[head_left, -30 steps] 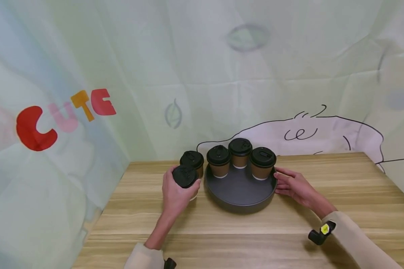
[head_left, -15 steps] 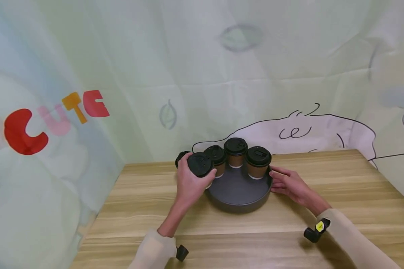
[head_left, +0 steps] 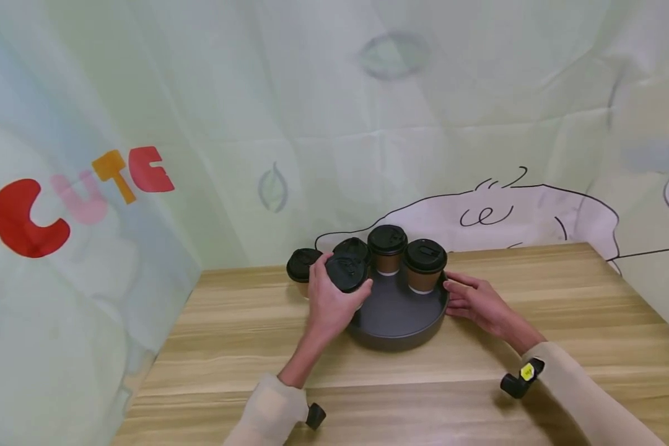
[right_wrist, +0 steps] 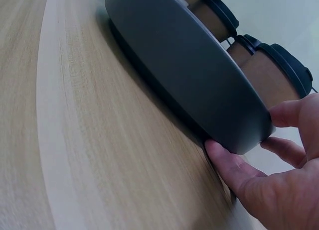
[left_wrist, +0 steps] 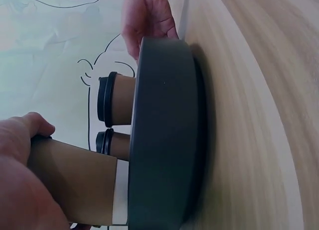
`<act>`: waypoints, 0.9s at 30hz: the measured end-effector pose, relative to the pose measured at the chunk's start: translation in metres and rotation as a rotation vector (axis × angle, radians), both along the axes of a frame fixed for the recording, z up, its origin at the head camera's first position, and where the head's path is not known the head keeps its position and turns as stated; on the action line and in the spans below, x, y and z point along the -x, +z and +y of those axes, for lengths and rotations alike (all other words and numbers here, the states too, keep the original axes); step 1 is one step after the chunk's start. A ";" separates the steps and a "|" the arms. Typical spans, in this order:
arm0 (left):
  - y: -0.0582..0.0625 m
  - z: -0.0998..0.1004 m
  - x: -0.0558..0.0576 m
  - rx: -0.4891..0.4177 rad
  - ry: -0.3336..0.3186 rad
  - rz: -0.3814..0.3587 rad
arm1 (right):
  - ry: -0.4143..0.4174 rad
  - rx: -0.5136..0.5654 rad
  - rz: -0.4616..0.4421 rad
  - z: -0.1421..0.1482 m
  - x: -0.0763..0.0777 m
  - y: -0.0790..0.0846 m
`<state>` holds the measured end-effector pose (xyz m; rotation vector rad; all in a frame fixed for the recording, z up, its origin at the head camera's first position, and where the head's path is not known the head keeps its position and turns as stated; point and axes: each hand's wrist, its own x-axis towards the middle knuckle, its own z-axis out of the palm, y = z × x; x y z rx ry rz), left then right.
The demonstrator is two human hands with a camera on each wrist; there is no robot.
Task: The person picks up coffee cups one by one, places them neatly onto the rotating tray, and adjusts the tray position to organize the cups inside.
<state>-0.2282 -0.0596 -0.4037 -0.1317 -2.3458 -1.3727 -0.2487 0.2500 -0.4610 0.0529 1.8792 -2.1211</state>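
Observation:
My left hand [head_left: 334,300] grips a brown paper coffee cup [left_wrist: 79,182] with a black lid, above the left part of a round dark grey tray [head_left: 398,322]. In the left wrist view its pale base overlaps the tray's edge; whether it touches the tray I cannot tell. Three lidded cups stand on the tray: one at the left [head_left: 352,248], half hidden by the held cup, one at the back [head_left: 388,241] and one at the right [head_left: 425,257]. My right hand [head_left: 482,306] touches the tray's right side, its fingertips [right_wrist: 219,150] resting along the outer wall.
Another lidded cup [head_left: 303,265] stands on the table left of the tray, partly behind my left hand. The wooden table [head_left: 245,347] ends at a printed cloth backdrop [head_left: 323,124] just behind the cups.
My left hand has carried the held cup rightward, from beside the tray to over its left part. My right hand has stayed at the tray's side. The view has shifted slightly.

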 end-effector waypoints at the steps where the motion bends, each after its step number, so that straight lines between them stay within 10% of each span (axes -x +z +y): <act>1: -0.001 0.001 0.000 0.002 -0.001 0.001 | -0.002 0.002 -0.001 0.000 0.000 0.000; 27: -0.033 0.015 -0.005 0.076 0.042 -0.092 | -0.014 0.020 0.012 0.000 -0.001 -0.001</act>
